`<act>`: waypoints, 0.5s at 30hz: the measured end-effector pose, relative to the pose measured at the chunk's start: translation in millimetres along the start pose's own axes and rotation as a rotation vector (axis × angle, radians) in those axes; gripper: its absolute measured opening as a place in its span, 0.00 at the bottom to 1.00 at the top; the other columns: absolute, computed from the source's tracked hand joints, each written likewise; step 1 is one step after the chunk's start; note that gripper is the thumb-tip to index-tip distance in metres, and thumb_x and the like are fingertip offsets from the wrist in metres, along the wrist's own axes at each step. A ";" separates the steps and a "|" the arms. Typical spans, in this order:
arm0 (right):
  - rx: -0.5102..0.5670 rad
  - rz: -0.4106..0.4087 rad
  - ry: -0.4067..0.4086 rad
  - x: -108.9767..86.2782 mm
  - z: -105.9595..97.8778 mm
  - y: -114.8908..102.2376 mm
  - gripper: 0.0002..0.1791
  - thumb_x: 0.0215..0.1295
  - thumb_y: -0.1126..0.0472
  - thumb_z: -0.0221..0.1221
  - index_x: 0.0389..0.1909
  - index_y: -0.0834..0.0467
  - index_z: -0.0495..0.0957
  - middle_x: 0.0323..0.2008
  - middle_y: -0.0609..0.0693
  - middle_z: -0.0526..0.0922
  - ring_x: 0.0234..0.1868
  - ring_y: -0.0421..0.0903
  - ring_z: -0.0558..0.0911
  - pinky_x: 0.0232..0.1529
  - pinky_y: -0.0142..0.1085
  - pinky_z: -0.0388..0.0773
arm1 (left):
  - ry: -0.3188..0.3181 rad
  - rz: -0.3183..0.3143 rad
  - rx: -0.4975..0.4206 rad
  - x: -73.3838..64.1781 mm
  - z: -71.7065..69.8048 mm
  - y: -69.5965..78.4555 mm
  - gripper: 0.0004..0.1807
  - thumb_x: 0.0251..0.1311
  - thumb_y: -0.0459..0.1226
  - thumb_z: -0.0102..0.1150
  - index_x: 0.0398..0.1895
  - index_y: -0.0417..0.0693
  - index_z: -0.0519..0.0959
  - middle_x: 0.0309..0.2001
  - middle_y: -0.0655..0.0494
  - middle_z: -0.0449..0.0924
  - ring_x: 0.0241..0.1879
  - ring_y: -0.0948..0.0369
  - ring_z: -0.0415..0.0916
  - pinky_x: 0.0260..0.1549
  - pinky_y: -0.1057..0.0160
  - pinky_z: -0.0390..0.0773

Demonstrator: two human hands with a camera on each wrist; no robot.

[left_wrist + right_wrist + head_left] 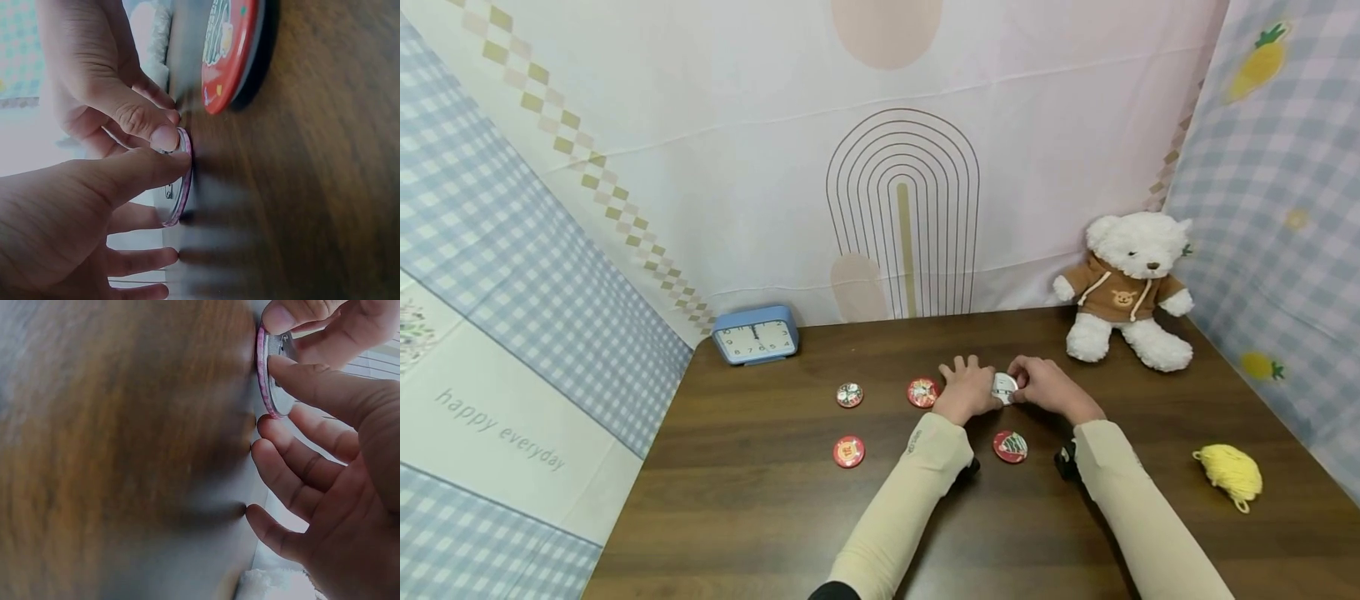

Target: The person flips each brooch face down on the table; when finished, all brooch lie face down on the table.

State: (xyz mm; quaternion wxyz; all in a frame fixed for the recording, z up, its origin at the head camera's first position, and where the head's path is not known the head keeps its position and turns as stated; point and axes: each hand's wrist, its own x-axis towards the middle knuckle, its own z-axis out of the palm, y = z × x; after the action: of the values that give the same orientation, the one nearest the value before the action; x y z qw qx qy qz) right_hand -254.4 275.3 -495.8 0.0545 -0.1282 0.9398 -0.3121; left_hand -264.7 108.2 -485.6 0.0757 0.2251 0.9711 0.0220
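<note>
A round pin-back badge (1004,388) lies face down just over the table, its silvery back and safety pin (169,190) showing, its rim pink. My left hand (967,390) pinches its left side between thumb and index finger, the other fingers spread toward the tabletop. From the other side my right hand (1047,385) holds the edge, thumb on the back, remaining fingertips (256,512) down at the wood. Just left of my left hand sits a red badge (922,392). A red badge with a tree picture (1011,447) lies nearer, between my forearms.
Farther left are a badge with a green and white pattern (849,395) and a red-and-gold badge (848,452). A blue clock (756,336) stands at the back left, a white teddy bear (1126,287) at the back right. Yellow yarn (1229,475) lies at the right.
</note>
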 end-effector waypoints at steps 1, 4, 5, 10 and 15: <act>-0.001 0.001 -0.005 0.2 0.0 0.2 0.16 0.58 0.69 0.69 0.45 0.67 0.78 0.29 0.50 0.78 0.30 0.45 0.74 0.37 0.42 0.72 | -0.002 0.001 0.000 -0.2 0.3 0.0 0.31 0.61 0.57 0.66 0.66 0.61 0.77 0.59 0.52 0.72 0.61 0.49 0.63 0.60 0.40 0.61; -0.003 0.000 -0.014 0.1 0.1 0.8 0.15 0.57 0.69 0.69 0.44 0.67 0.79 0.29 0.50 0.79 0.30 0.45 0.75 0.37 0.42 0.73 | -0.009 0.013 0.006 -1.1 0.7 -0.4 0.26 0.62 0.58 0.65 0.61 0.61 0.80 0.58 0.52 0.72 0.60 0.49 0.63 0.59 0.40 0.62; -0.004 -0.001 -0.015 -0.1 0.1 1.0 0.14 0.57 0.69 0.69 0.44 0.67 0.80 0.30 0.50 0.80 0.31 0.45 0.75 0.37 0.42 0.73 | -0.010 0.017 0.010 -1.4 0.6 -0.5 0.25 0.62 0.58 0.65 0.59 0.61 0.82 0.58 0.52 0.72 0.60 0.49 0.63 0.59 0.40 0.62; -0.009 -0.006 -0.023 -0.4 -0.2 2.1 0.14 0.58 0.68 0.68 0.44 0.68 0.81 0.31 0.51 0.81 0.33 0.47 0.77 0.39 0.44 0.75 | -0.024 0.039 0.044 -2.5 -0.4 -0.7 0.21 0.64 0.59 0.62 0.54 0.61 0.83 0.59 0.52 0.72 0.61 0.49 0.62 0.59 0.40 0.63; -0.023 -0.025 -0.009 -1.2 -0.9 2.6 0.13 0.58 0.68 0.67 0.43 0.68 0.81 0.34 0.54 0.82 0.35 0.49 0.78 0.41 0.47 0.76 | -0.045 0.058 0.037 -2.4 -0.2 -2.7 0.25 0.66 0.59 0.59 0.61 0.62 0.80 0.61 0.52 0.71 0.63 0.49 0.61 0.60 0.40 0.62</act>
State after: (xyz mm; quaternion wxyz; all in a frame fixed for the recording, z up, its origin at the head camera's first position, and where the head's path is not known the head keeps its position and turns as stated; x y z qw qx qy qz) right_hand -253.9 278.1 -496.6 0.0531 -0.1420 0.9413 -0.3015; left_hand -263.8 104.8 -485.3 0.0930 0.2547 0.9625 0.0012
